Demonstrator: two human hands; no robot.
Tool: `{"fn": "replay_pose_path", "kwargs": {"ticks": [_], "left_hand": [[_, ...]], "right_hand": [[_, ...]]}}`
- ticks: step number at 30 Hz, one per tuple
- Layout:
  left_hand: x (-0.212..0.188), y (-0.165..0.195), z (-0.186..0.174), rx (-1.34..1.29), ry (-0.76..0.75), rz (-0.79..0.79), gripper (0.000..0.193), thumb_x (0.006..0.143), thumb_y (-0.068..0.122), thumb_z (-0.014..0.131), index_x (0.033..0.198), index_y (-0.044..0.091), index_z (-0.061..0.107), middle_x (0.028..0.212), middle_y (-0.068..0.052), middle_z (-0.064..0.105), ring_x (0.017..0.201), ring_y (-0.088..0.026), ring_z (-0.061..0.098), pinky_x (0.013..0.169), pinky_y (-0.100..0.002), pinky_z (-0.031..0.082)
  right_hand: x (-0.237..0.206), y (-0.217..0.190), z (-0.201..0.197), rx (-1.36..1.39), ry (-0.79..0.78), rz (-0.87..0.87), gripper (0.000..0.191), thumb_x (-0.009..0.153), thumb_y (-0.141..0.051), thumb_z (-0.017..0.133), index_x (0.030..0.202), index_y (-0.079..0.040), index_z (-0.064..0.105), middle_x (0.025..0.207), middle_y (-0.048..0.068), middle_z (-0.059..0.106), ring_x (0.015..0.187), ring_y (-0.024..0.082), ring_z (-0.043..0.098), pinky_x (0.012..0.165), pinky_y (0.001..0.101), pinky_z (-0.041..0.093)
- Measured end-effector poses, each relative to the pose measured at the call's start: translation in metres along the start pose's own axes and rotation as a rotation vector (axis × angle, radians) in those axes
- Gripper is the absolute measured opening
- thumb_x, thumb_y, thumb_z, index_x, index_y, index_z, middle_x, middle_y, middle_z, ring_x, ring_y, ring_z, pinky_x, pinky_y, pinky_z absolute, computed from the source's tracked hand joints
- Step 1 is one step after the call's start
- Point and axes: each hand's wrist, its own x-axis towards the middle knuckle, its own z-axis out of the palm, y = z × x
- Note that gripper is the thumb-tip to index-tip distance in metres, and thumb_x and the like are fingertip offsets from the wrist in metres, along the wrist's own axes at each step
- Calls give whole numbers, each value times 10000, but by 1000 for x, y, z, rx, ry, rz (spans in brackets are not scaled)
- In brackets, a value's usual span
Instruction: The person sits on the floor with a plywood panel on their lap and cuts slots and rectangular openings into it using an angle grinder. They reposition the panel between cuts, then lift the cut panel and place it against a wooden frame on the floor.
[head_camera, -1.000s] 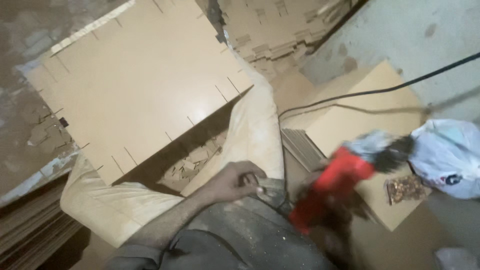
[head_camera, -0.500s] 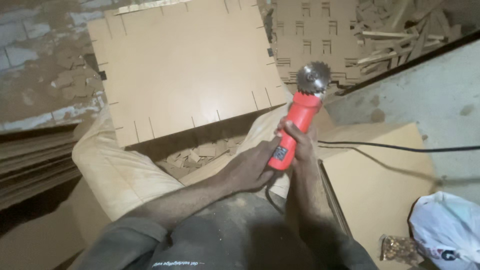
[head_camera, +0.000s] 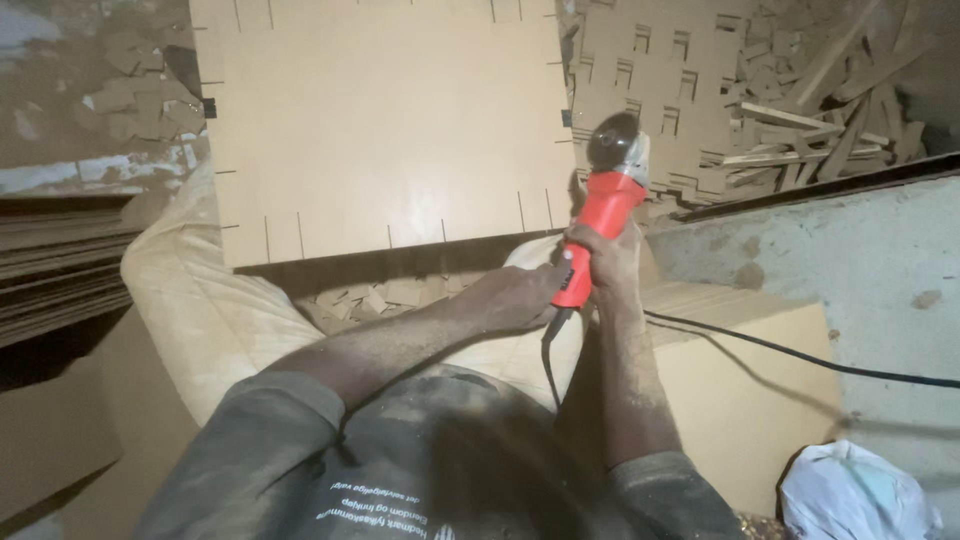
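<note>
I have the red angle grinder (head_camera: 600, 225) in both hands. My right hand (head_camera: 610, 262) is wrapped shut around the lower part of its body, fingers fully closed on the red casing. My left hand (head_camera: 520, 295) comes in from the left and closes on the tail end, where the black cord (head_camera: 800, 355) leaves the tool; that grip looks closed too, though the fingertips are hidden behind the casing.

The grinder's long axis runs almost straight away from me, tilted a little to the right, with the grey disc (head_camera: 613, 140) at the far end and the tail towards my chest. The disc sits just off the right edge of the big slotted board (head_camera: 385, 120), near its lower right corner. I cannot tell whether it touches the edge or stands just clear. So the board lies ahead and to the left of my grip, and my right hand is the nearer one to that edge.

The board's near edge rests over a pale sack (head_camera: 210, 310), with small offcuts (head_camera: 370, 300) heaped underneath. A white plastic bag (head_camera: 860, 495) lies by my right elbow.
</note>
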Motion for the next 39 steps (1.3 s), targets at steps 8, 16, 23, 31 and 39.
{"fn": "replay_pose_path", "kwargs": {"ticks": [8,16,23,31,39], "left_hand": [[11,-80,-58,695,-57,-256,721,882,-17,605,1558,-21,355,1662,-298,146,1494,-561,116,1145,-787,44],[-7,-98,-49,647,-216,-23,507,1018,85,411,1502,-55,362,1674,-227,174,1523,-515,86,1163,-727,32],[-14,-121,-99,614,-206,-167,1029,757,620,712,1586,194,277,1685,-141,95,1549,-372,28,1178,-722,5],[-1,-141,-100,690,-209,-145,1036,785,747,618,1602,226,251,1677,-165,100,1546,-378,-9,1168,-740,-10],[5,-153,-98,705,-253,-167,1061,775,795,591,1601,232,236,1680,-164,96,1543,-385,-16,1160,-756,-1]], "right_hand": [[18,-9,-8,63,0,53,436,729,126,675,1134,55,531,825,144,651,656,257,700,612,424,644],[56,-29,-10,-224,-30,7,422,727,110,690,1127,60,567,867,131,683,690,247,737,622,409,664],[140,-27,27,-313,-100,22,389,715,110,678,1084,50,569,793,115,651,620,245,700,540,397,602],[210,-37,75,-448,-177,-22,408,689,69,719,1078,19,607,816,90,666,658,219,721,583,370,638],[233,-30,76,-590,-68,11,566,555,72,792,1069,-39,583,811,39,652,680,183,700,577,370,626]]}}
